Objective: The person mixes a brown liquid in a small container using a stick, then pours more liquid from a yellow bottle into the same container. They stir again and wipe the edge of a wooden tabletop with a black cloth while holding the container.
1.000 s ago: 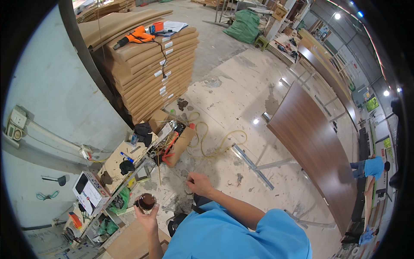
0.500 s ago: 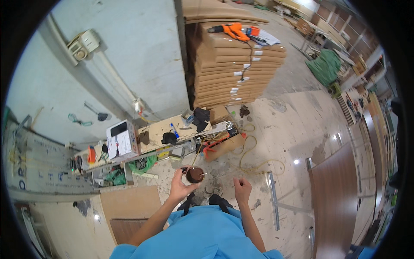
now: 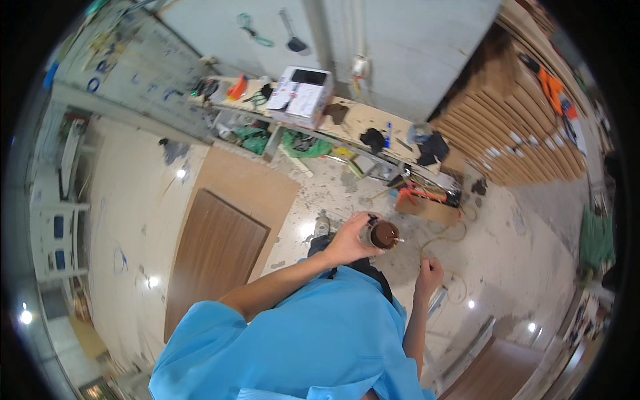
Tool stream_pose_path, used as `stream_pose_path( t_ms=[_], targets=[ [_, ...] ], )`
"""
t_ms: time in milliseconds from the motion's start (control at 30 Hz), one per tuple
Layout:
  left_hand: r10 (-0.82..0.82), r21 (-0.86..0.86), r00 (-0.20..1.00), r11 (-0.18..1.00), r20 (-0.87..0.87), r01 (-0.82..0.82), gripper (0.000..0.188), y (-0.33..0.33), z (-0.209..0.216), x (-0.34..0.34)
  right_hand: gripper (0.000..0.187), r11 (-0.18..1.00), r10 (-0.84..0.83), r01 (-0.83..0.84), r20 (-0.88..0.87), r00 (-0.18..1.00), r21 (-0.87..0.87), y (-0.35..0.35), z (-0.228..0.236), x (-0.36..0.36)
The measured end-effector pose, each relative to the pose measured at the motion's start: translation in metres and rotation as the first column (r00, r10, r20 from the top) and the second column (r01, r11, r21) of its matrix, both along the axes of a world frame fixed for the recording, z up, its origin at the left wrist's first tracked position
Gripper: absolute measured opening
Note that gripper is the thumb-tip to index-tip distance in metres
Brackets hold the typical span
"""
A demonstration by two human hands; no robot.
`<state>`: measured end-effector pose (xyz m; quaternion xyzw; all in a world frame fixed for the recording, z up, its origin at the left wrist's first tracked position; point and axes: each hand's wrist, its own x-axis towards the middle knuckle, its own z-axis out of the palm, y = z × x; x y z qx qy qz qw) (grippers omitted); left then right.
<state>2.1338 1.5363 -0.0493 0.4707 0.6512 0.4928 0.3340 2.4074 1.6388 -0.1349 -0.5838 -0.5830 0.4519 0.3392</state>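
My left hand (image 3: 352, 241) is wrapped round a small clear cup (image 3: 366, 231) of dark brown paste or liquid (image 3: 385, 234), held out in front of my body. A thin pale stick (image 3: 398, 239) pokes out of the brown contents at the right side. My right hand (image 3: 430, 273) hangs to the right, apart from the cup. Its fingers are curled into a loose fist, and nothing shows in them. A shoe (image 3: 323, 224) shows on the floor just left of the cup.
Along the wall runs a low bench (image 3: 360, 121) with a white box (image 3: 301, 98), a blue marker (image 3: 388, 135) and dark rags (image 3: 433, 148). A brown wood panel (image 3: 217, 257) lies on the left floor. Stacked cardboard (image 3: 507, 127) stands at right; a yellow hose (image 3: 443, 237) winds over the floor.
My view and body have turned left, so the bench and cardboard sit further right and the left floor panel has come into full view. The cup stays in my left hand.
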Motion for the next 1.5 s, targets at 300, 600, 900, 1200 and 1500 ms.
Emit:
stream_pose_path(
  t_ms=[300, 600, 900, 1200, 1500],
  targets=[
    [0.246, -0.047, 0.969, 0.968, -0.002, -0.246, 0.071, -0.060, 0.007, 0.006, 0.040, 0.933, 0.336, -0.334, -0.013, 0.942, -0.130, 0.021, -0.026, -0.041],
    [0.268, 0.010, 0.962, 0.963, 0.049, -0.269, 0.070, -0.115, 0.010, -0.030, 0.038, 0.960, 0.279, -0.278, 0.049, 0.959, -0.031, 0.012, 0.015, -0.093],
    [0.329, 0.021, 0.944, 0.944, 0.015, -0.329, 0.070, -0.206, 0.000, -0.117, 0.035, 0.913, 0.394, -0.379, 0.079, 0.916, -0.152, -0.127, -0.015, -0.172],
    [0.498, 0.052, 0.867, 0.866, -0.004, -0.498, 0.072, -0.283, -0.011, -0.174, 0.023, 0.758, 0.653, -0.637, 0.168, 0.739, -0.141, -0.193, 0.003, -0.278],
    [0.727, -0.097, 0.677, 0.686, 0.114, -0.721, 0.071, -0.312, -0.040, -0.256, 0.024, 0.646, 0.763, -0.742, 0.183, 0.620, -0.179, -0.167, 0.006, -0.388]
  ],
)
